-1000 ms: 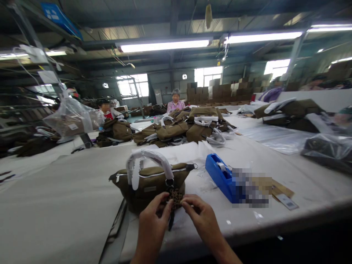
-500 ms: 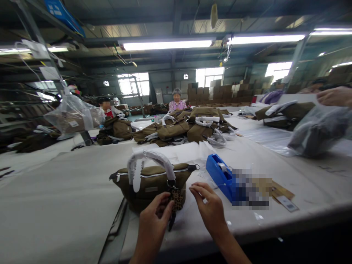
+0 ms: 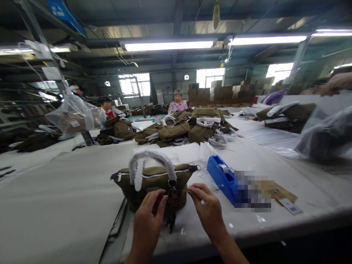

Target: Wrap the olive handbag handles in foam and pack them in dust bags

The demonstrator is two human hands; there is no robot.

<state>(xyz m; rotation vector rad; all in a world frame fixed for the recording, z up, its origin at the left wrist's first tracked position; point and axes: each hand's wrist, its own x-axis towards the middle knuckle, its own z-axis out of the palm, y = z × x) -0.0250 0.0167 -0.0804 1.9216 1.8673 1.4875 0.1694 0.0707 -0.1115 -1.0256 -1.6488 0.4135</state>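
In the head view, the bag (image 3: 158,181) stands upright on the table (image 3: 68,198), a charm (image 3: 174,201) hanging at its front. The right hand (image 3: 209,209) pinches a thin strand (image 3: 182,190); the left hand (image 3: 147,216) has its fingertips nearly together by the charm, gripping what I cannot tell. The dispenser (image 3: 218,178) holds tape (image 3: 224,168); a clear sack (image 3: 64,110), something brown. Beyond lies a bag heap (image 3: 174,131), then stacked boxes (image 3: 224,92).

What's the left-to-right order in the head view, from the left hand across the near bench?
By their middles: left hand → patterned charm → right hand → blue tape dispenser → white tag. Olive bag left out: it overlaps the left hand and charm.
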